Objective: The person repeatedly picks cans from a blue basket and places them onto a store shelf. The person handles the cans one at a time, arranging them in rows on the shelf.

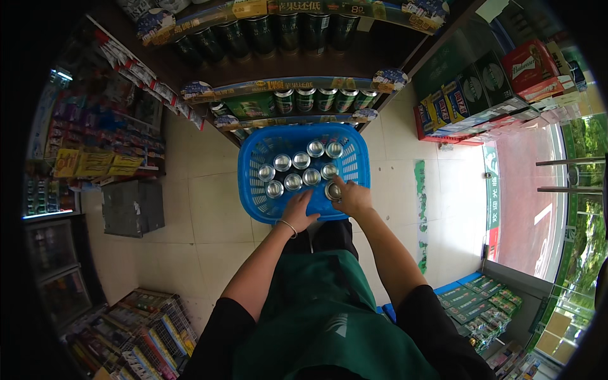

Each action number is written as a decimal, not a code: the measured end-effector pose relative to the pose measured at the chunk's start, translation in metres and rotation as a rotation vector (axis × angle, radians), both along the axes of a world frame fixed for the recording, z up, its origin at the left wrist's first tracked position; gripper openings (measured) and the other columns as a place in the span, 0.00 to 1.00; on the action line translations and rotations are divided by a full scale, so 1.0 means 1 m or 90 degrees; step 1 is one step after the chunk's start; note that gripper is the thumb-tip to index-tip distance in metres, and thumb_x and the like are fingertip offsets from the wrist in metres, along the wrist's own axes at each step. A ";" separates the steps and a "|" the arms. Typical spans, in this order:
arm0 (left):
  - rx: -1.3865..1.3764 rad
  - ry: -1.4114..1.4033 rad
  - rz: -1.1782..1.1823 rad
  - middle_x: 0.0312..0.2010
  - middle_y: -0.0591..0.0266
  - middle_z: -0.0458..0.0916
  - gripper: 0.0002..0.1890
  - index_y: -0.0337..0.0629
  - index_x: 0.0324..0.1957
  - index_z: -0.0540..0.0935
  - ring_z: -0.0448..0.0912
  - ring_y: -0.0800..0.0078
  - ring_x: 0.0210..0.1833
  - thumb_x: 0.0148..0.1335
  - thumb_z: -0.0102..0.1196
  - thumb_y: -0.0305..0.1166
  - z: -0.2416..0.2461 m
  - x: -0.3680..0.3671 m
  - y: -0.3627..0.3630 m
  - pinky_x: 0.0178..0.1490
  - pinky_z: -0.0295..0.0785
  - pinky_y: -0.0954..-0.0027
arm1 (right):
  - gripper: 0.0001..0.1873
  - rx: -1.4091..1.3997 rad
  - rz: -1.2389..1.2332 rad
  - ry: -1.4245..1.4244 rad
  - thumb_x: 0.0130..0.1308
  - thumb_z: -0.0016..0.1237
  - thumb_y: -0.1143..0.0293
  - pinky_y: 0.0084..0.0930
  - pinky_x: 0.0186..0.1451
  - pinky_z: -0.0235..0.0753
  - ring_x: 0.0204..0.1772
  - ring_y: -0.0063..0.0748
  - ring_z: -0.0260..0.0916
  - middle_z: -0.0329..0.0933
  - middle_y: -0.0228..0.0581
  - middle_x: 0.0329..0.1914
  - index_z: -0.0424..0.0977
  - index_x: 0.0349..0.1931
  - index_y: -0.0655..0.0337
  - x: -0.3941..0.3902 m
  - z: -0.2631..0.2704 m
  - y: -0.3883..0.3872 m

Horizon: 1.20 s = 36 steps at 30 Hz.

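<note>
Below the shelves, a blue plastic basket holds several upright drink cans, their silver lids facing up. My right hand grips one can by its side near the basket's right front corner. Beside it, another can stands close to my fingertips. My left hand, with a bracelet at the wrist, reaches over the front rim with fingers apart and holds nothing visible. Below both arms is the green apron that I wear.
Shelves of dark cans and green cans rise beyond the basket. A grey bin stands on the tiled floor at left. Boxed drinks are stacked at upper right, green cartons at lower right, and a wire rack at lower left.
</note>
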<state>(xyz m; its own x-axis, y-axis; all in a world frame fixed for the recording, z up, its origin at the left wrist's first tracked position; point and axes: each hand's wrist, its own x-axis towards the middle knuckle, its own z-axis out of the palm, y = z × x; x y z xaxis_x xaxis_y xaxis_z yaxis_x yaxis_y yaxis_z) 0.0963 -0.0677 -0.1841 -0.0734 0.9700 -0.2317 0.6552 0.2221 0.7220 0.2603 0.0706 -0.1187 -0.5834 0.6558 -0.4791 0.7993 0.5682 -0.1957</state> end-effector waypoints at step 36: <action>0.241 -0.042 0.174 0.70 0.43 0.63 0.37 0.42 0.73 0.59 0.63 0.45 0.71 0.67 0.57 0.42 0.133 -0.033 0.164 0.70 0.62 0.52 | 0.38 0.276 -0.125 0.505 0.55 0.60 0.40 0.41 0.55 0.77 0.56 0.54 0.76 0.79 0.46 0.54 0.69 0.62 0.52 -0.111 0.170 0.303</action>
